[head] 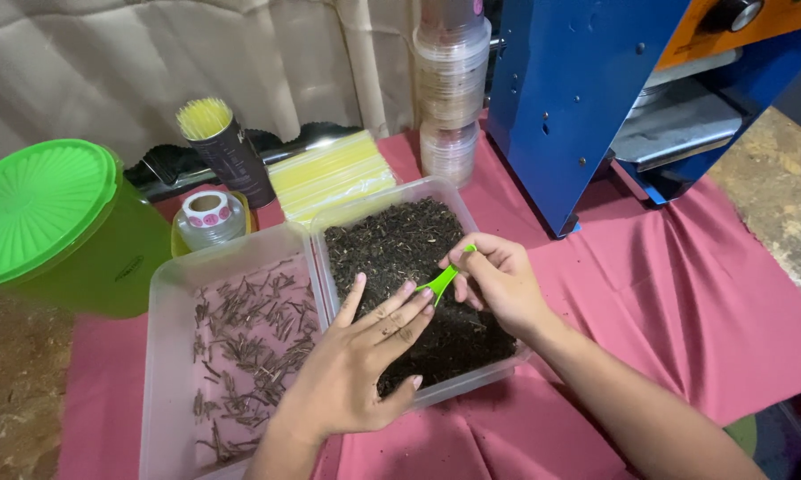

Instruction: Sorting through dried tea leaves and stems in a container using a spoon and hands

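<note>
1. Head view: right hand (500,283) has its fingers pinched on a small green scoop (442,281), held over the clear tub of dark loose leaves (391,244) at 12 o'clock on the worktop.
2. Left hand (362,356) is released, flat, fingertips touching the scoop's tip.
3. Looks like mid-scooping; next wants a steady dip into the leaves.
4. Tub of brown sticks (240,342) sits just beside, at 9 o'clock.

One view only — the head-worn camera looks steeply down and forward from close above a pink cloth-covered table (685,293), facing a beige curtain (151,62); the blue metal machine (587,98) is cropped — perhaps half visible.
</note>
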